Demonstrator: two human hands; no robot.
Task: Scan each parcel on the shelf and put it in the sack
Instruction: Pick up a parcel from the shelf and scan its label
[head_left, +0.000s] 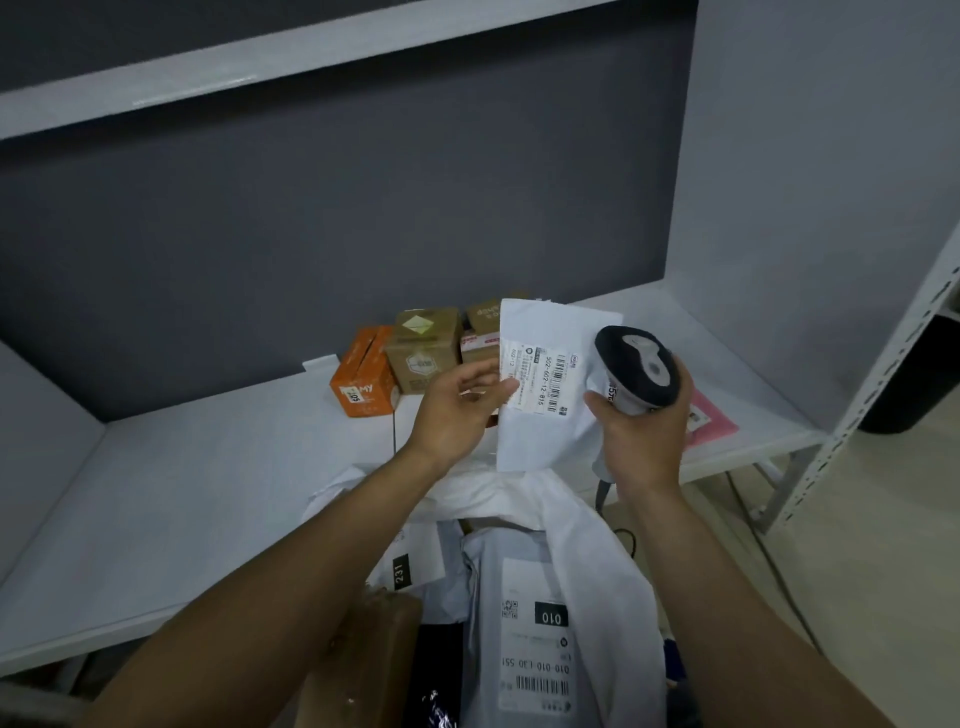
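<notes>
My left hand (457, 410) pinches the left edge of a white mailer parcel (545, 431) with a barcode label, held upright above the shelf (208, 493). My right hand (644, 436) grips a black and grey barcode scanner (641, 366), its head tilted over the parcel's right side. Below my forearms the white sack (582, 525) gapes open, with a grey labelled mailer (524, 623) and other parcels inside. On the shelf behind stand an orange box (363, 384), a brown box (423, 353) and another brown box (480, 332). A pink mailer (709, 421) lies flat at the right.
A white upper shelf board (260, 67) runs overhead against a dark grey back wall. A white perforated rack post (883, 364) stands at the right. The scanner's cable (779, 566) trails over the pale floor. A brown carton (384, 634) sits in the sack's left part.
</notes>
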